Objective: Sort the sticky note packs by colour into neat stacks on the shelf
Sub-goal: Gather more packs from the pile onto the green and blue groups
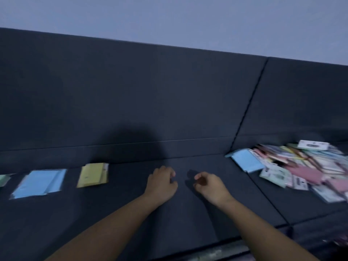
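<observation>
On the dark seat cushion point(131, 213) lie sorted sticky note packs at the left: a yellow stack point(93, 175), a light blue stack point(39, 183) and a green pack point(3, 179) cut off by the frame edge. An unsorted heap of mixed packs point(301, 166) lies at the right, with a blue pack point(246, 162) on its near-left side. My left hand point(162, 183) and my right hand point(209, 185) hover side by side over the middle of the cushion, fingers loosely curled, holding nothing.
The dark sofa backrest point(150, 91) rises behind the cushion, with a seam point(250, 102) between two sections. A pale wall point(188, 19) is above. The cushion's front edge runs along the bottom right. The picture is blurred by motion.
</observation>
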A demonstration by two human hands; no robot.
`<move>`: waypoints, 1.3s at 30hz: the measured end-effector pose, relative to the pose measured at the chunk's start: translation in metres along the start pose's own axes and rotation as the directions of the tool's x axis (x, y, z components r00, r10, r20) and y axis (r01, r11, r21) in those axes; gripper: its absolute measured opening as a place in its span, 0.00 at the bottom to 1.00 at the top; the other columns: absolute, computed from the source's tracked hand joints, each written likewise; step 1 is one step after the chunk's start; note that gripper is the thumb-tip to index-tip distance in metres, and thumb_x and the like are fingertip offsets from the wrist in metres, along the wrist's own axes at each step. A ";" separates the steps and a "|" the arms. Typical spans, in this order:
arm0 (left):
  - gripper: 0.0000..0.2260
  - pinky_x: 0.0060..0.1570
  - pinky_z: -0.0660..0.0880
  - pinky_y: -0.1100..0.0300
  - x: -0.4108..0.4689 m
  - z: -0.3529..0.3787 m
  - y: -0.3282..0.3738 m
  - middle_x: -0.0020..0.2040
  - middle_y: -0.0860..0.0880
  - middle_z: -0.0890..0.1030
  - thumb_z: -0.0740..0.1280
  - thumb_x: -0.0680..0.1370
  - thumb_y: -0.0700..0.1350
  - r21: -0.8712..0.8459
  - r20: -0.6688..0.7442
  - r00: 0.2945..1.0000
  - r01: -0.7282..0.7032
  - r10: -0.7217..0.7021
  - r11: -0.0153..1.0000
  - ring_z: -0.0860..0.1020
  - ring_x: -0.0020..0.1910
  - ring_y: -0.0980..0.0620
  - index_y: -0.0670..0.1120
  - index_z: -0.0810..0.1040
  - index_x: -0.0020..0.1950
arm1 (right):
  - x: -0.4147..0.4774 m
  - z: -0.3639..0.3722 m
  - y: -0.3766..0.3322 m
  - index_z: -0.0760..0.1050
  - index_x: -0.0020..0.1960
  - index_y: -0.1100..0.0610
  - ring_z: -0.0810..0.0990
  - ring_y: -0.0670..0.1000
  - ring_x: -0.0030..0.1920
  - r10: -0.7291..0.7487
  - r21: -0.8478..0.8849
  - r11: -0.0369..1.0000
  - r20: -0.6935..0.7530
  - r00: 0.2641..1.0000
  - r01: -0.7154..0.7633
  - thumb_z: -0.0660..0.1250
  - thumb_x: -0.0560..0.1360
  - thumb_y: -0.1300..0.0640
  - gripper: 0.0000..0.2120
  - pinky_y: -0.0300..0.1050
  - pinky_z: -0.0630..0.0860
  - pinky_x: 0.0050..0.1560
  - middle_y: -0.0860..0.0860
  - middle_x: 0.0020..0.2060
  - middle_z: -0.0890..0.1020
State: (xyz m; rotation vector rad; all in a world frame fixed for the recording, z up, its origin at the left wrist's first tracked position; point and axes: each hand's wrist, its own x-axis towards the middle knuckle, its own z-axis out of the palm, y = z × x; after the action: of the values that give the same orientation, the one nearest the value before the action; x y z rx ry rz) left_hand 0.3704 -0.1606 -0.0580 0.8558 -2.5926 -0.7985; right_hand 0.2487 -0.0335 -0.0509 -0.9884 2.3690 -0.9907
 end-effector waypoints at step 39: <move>0.10 0.46 0.70 0.59 0.150 0.217 0.335 0.53 0.47 0.79 0.61 0.75 0.37 0.460 0.322 0.872 -0.484 0.367 0.745 0.77 0.52 0.48 0.45 0.75 0.54 | 0.015 -0.331 0.294 0.74 0.45 0.56 0.78 0.53 0.39 0.310 0.205 0.950 -0.501 0.808 -0.237 0.65 0.75 0.62 0.03 0.44 0.75 0.40 0.49 0.37 0.78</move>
State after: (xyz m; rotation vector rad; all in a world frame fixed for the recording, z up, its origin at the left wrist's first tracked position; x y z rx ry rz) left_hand 0.0074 0.0608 -0.0198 0.2492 -3.0836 -0.0262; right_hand -0.0871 0.2556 -0.0443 -0.3178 2.7239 -1.4209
